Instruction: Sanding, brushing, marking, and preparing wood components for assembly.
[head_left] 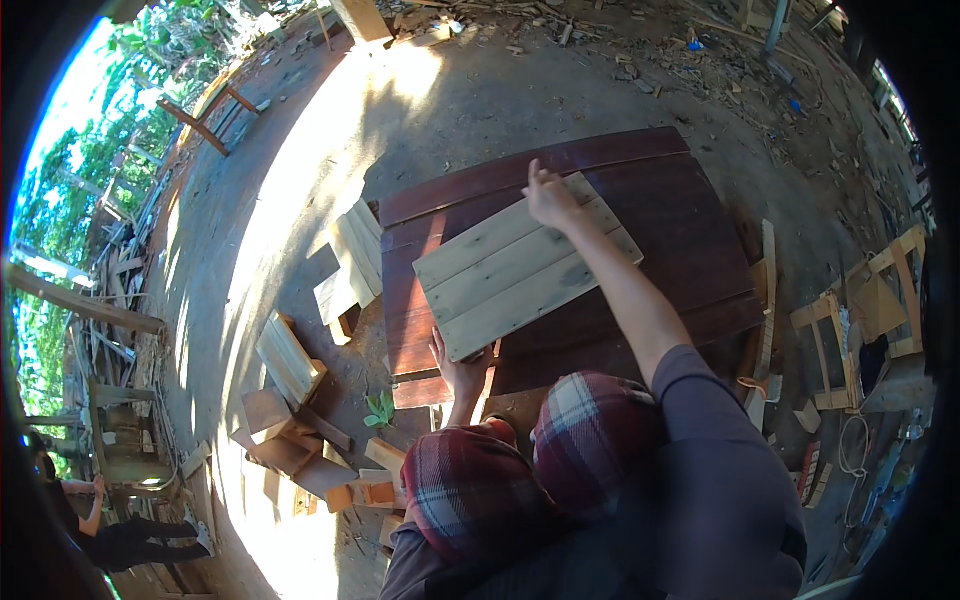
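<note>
Right hand (pixel 551 198): your fingers are spread and curl over the far edge of the pale wood panel (pixel 526 263), at 12 o'clock | Left hand (pixel 460 372): grips the panel's near edge, at 6 o'clock | Panel: lies flat on the dark red surface (pixel 690 240), tilted a bit.
</note>
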